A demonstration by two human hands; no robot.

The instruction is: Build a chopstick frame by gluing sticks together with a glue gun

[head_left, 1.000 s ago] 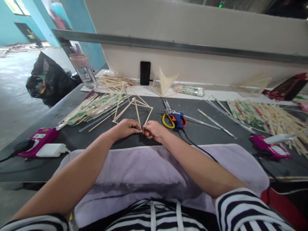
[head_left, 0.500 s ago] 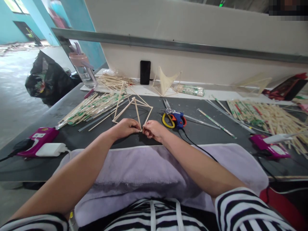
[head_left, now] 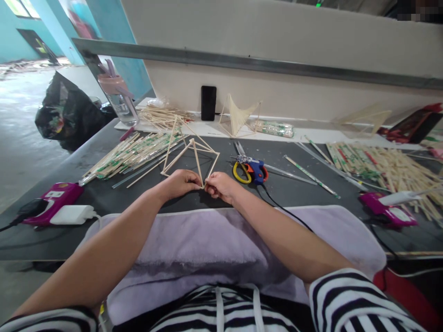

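Note:
A frame of joined wooden sticks (head_left: 197, 161) stands on the dark table in front of me, its near corner between my hands. My left hand (head_left: 181, 182) pinches that corner from the left, thumb and forefinger closed. From the right, my right hand (head_left: 220, 186) has its fingertips closed on the same corner, at the lower end of a slanting stick. The exact joint is partly hidden by the fingertips. Just right of the frame lie a blue glue gun (head_left: 256, 171) and scissors with yellow handles (head_left: 242, 173).
Wrapped chopsticks (head_left: 134, 157) lie to the left, more sticks (head_left: 398, 170) to the right. Purple power strips (head_left: 58, 200) sit at both sides. A stick model (head_left: 238, 117), a phone (head_left: 208, 103) and a water bottle (head_left: 119, 99) stand behind. A lilac cloth (head_left: 207, 240) covers the near edge.
Both hands keep their hold on the frame's near corner. The view has shifted very slightly; nothing else has visibly moved.

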